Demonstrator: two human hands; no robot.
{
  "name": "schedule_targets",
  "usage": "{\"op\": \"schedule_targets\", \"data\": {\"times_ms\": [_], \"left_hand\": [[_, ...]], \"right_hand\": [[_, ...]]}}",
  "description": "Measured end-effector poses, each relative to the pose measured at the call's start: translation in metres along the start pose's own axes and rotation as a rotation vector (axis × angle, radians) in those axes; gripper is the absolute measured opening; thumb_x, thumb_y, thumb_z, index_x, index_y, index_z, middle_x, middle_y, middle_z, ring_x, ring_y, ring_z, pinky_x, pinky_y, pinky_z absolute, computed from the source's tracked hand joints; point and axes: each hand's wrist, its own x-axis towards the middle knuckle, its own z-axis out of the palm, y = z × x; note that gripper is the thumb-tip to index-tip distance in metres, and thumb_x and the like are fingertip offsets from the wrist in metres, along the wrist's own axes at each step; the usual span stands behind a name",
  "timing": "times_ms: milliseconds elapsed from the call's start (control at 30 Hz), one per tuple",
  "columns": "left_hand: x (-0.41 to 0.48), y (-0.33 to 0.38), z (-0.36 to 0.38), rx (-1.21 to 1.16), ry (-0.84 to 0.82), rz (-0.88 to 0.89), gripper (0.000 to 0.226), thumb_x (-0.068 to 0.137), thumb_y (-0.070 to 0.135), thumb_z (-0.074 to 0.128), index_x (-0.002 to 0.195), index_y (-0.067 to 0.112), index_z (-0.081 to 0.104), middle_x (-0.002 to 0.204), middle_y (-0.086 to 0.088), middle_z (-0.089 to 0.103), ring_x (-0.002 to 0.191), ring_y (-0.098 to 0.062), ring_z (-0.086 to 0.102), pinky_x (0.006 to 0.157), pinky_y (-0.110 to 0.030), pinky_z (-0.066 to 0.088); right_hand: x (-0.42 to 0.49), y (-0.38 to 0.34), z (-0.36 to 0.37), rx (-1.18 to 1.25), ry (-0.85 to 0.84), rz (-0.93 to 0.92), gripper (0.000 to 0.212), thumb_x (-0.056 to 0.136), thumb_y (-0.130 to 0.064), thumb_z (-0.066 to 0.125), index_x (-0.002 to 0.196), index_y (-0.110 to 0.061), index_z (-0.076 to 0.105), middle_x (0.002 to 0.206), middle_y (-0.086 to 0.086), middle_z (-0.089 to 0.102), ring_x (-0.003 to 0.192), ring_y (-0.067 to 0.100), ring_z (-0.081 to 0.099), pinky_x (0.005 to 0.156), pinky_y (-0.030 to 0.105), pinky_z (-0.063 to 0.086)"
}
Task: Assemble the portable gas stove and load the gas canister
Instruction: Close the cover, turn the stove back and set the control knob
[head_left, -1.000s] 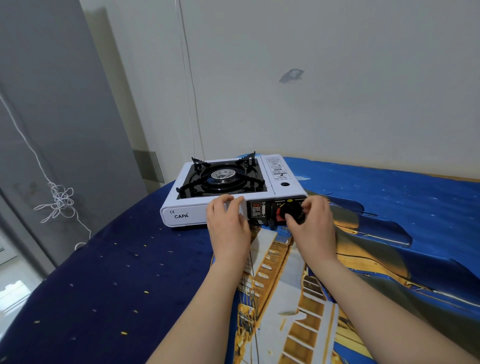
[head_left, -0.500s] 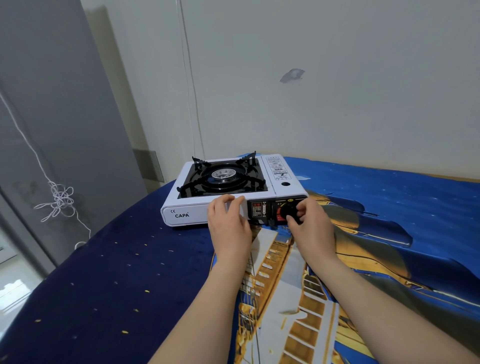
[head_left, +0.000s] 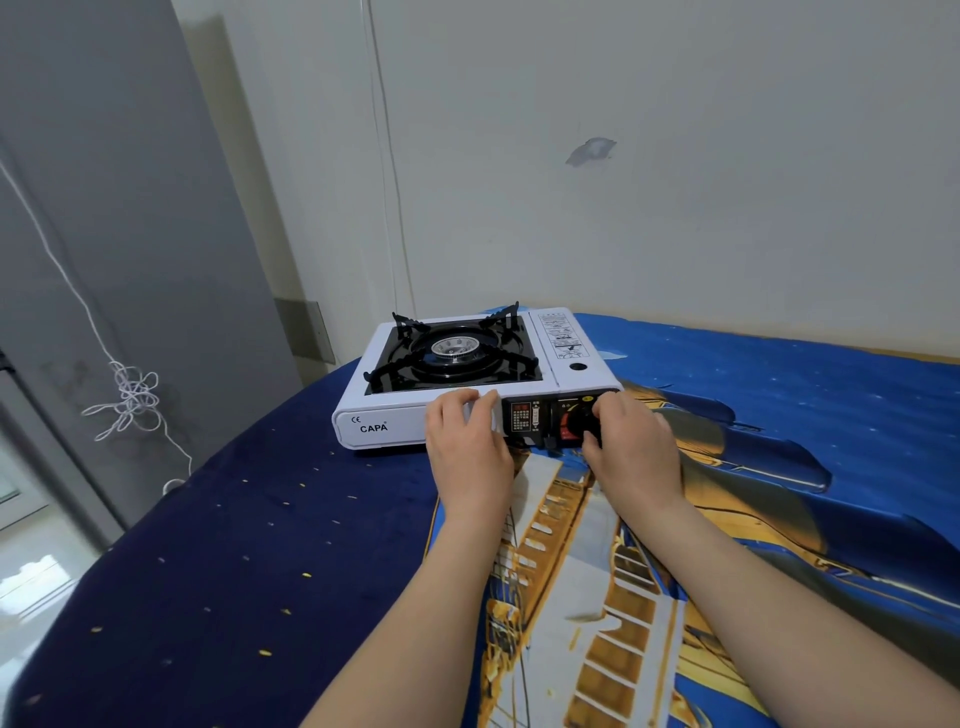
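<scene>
Near the bed's far edge, your left hand presses flat against the stove front, your right hand pinches its control knob.

left hand braces stove, right hand grips knob

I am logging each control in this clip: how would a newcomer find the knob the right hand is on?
Start at the white portable gas stove on the blue printed cloth. Along its front face, right of the CAPA lettering, sits a black control panel. The round black control knob lies at that panel's right end, under the right hand, ringed in red, unlike the flat sticker beside it.
</scene>
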Motion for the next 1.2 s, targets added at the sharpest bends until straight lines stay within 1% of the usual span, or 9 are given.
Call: {"op": "schedule_targets", "data": {"times_ms": [100,233,400,567,767,933,1033,1133,1200], "left_hand": [[0.001,-0.001,0.002,0.026,0.010,0.010,0.042,0.074,-0.005,0.061,0.113,0.010,0.067,0.110,-0.011,0.060,0.107,-0.031,0.051,0.091,-0.041,0.046],[0.001,0.000,0.003,0.054,0.030,0.034,0.043,0.072,-0.007,0.061,0.111,0.009,0.067,0.106,-0.012,0.061,0.102,-0.032,0.053,0.090,-0.042,0.046],[0.000,0.000,0.002,0.072,0.034,0.047,0.041,0.072,-0.005,0.060,0.110,0.009,0.067,0.104,-0.012,0.060,0.100,-0.032,0.053,0.090,-0.044,0.046],[-0.001,0.002,0.000,0.083,0.026,0.046,0.042,0.071,-0.005,0.062,0.111,0.009,0.067,0.105,-0.013,0.061,0.100,-0.033,0.054,0.090,-0.045,0.045],[-0.002,0.003,-0.003,0.109,0.000,0.044,0.043,0.070,-0.003,0.065,0.111,0.010,0.066,0.106,-0.013,0.061,0.101,-0.032,0.054,0.090,-0.044,0.046],[-0.001,0.004,-0.003,0.118,-0.002,0.048,0.042,0.069,-0.001,0.067,0.110,0.010,0.066,0.105,-0.012,0.060,0.099,-0.031,0.054,0.090,-0.044,0.047],[0.000,0.003,-0.002,0.129,-0.007,0.058,0.045,0.066,-0.002,0.069,0.109,0.010,0.067,0.103,-0.012,0.062,0.096,-0.031,0.056,0.089,-0.043,0.047],[0.002,0.004,-0.003,0.138,-0.028,0.080,0.046,0.063,-0.003,0.068,0.107,0.009,0.068,0.099,-0.012,0.063,0.091,-0.032,0.057,0.085,-0.042,0.048],[0.002,0.003,-0.006,0.185,-0.047,0.101,0.047,0.062,-0.003,0.067,0.107,0.008,0.068,0.098,-0.012,0.063,0.089,-0.033,0.058,0.084,-0.043,0.049]], "right_hand": [[0.003,0.000,-0.006,-0.155,-0.013,-0.171,0.026,0.066,-0.001,0.077,0.080,-0.009,0.056,0.074,0.009,0.058,0.066,0.028,0.055,0.056,0.032,0.036],[0.006,0.003,-0.011,-0.255,-0.054,-0.357,0.029,0.060,0.004,0.077,0.080,-0.009,0.060,0.076,0.011,0.059,0.071,0.031,0.057,0.060,0.036,0.041],[0.014,0.002,-0.020,-0.366,-0.143,-0.598,0.015,0.071,-0.002,0.071,0.080,-0.012,0.063,0.079,0.009,0.062,0.073,0.029,0.060,0.065,0.037,0.048],[0.020,0.000,-0.026,-0.482,-0.331,-0.727,0.015,0.087,-0.011,0.058,0.102,-0.015,0.062,0.103,0.008,0.062,0.097,0.028,0.057,0.085,0.040,0.044],[0.034,-0.006,-0.027,-0.580,-0.424,-0.863,0.018,0.089,-0.011,0.060,0.105,-0.013,0.065,0.106,0.008,0.063,0.100,0.026,0.055,0.084,0.039,0.043],[0.039,-0.005,-0.029,-0.556,-0.440,-0.896,0.016,0.087,-0.009,0.061,0.101,-0.013,0.066,0.104,0.007,0.064,0.096,0.026,0.057,0.081,0.038,0.045],[0.035,0.002,-0.029,-0.520,-0.423,-0.809,0.017,0.086,-0.008,0.062,0.102,-0.014,0.065,0.101,0.006,0.064,0.094,0.026,0.059,0.077,0.037,0.048],[0.028,0.002,-0.033,-0.429,-0.341,-0.674,0.019,0.072,-0.006,0.074,0.088,-0.015,0.068,0.088,0.006,0.064,0.082,0.026,0.062,0.067,0.037,0.050],[0.026,-0.002,-0.035,-0.350,-0.324,-0.614,0.024,0.068,-0.002,0.075,0.087,-0.014,0.068,0.086,0.008,0.063,0.081,0.029,0.061,0.066,0.039,0.048]]}}
